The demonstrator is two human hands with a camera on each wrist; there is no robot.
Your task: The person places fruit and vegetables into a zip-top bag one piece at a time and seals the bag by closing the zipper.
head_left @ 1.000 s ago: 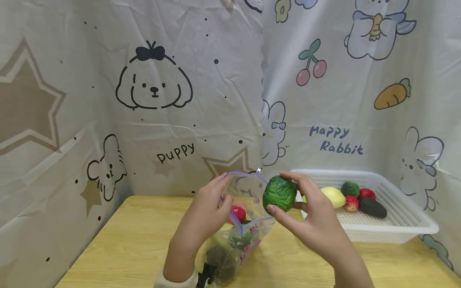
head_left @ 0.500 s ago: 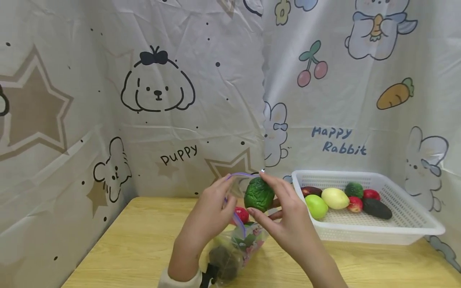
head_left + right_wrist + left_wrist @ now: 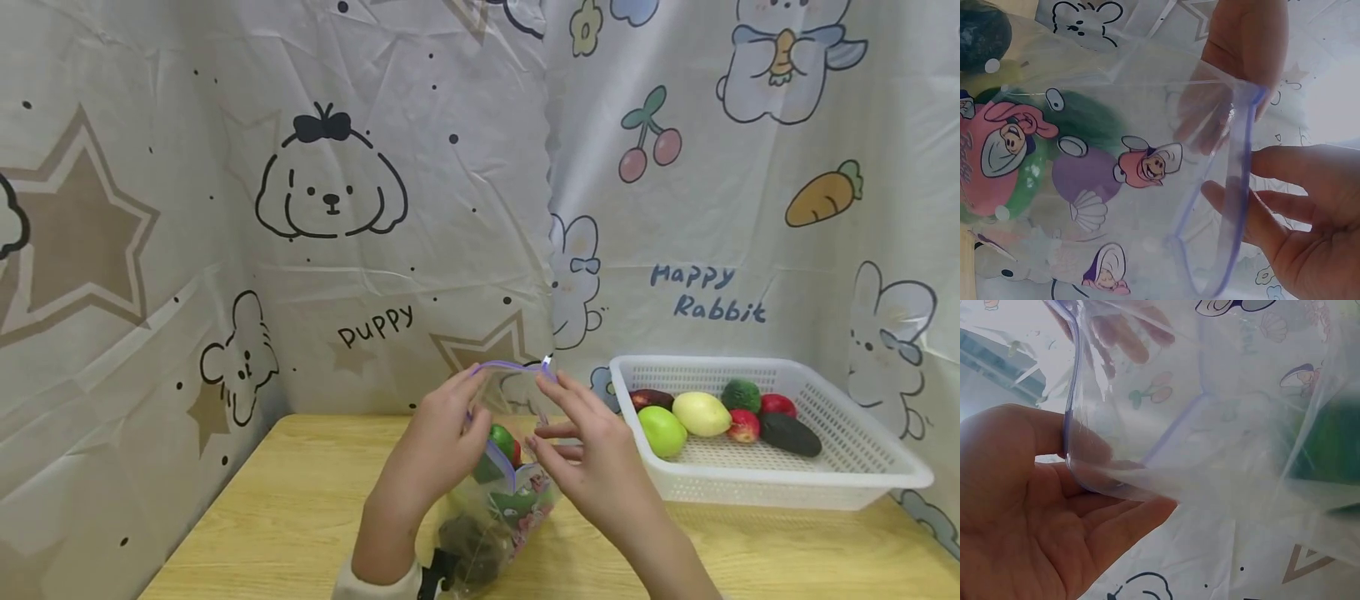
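Note:
A clear zip bag (image 3: 519, 507) with a purple zip edge and printed cartoon figures stands on the table, its mouth spread open. My left hand (image 3: 431, 442) pinches the near left edge of the mouth, thumb on one side of the film and fingers on the other in the left wrist view. A green cabbage (image 3: 501, 435) lies inside the bag, with something red beside it and a dark brown round item (image 3: 472, 546) lower down. At the right side of the mouth, my right hand (image 3: 600, 450) has its fingers apart around the edge, holding no produce.
To the right, a white plastic basket (image 3: 795, 492) holds a green apple (image 3: 662, 432), a yellow lemon-like fruit (image 3: 701, 414), a dark green oblong vegetable (image 3: 790, 434) and several other pieces. Printed curtains (image 3: 465, 275) stand behind the wooden table (image 3: 277, 517).
My right hand has carried the cabbage leftward to the bag's mouth and let it go; it has dropped inside. My left hand has kept its grip on the edge.

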